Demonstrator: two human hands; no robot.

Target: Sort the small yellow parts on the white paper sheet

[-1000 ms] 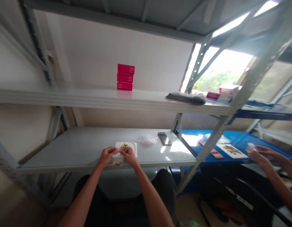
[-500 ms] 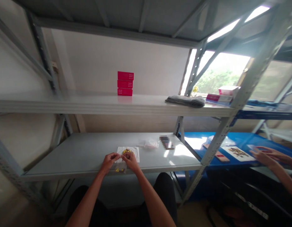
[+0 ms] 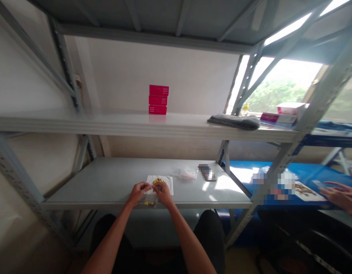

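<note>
A small clear plastic bag (image 3: 151, 200) with a few yellow pieces in its bottom hangs at the front edge of the grey shelf. My left hand (image 3: 139, 192) and my right hand (image 3: 163, 191) are closed, fingertips pinching close together at the bag's upper edge. Behind them a white sheet (image 3: 169, 182) lies on the shelf, bearing a pile of small yellow and dark pieces (image 3: 158, 181). My right hand partly covers this pile. Whether either hand also pinches a small piece is too small to tell.
A clear bag (image 3: 188, 174) and a blurred-out phone-like object (image 3: 207, 172) lie to the right on the grey shelf (image 3: 107, 182). Above are stacked pink boxes (image 3: 158, 100) and folded grey cloth (image 3: 234, 121). Another person's hands (image 3: 340, 194) work at the blue shelf (image 3: 312, 171).
The view has swung a little left, so everything appears shifted right. My hands stay pinched together at the bag, with little visible change.
</note>
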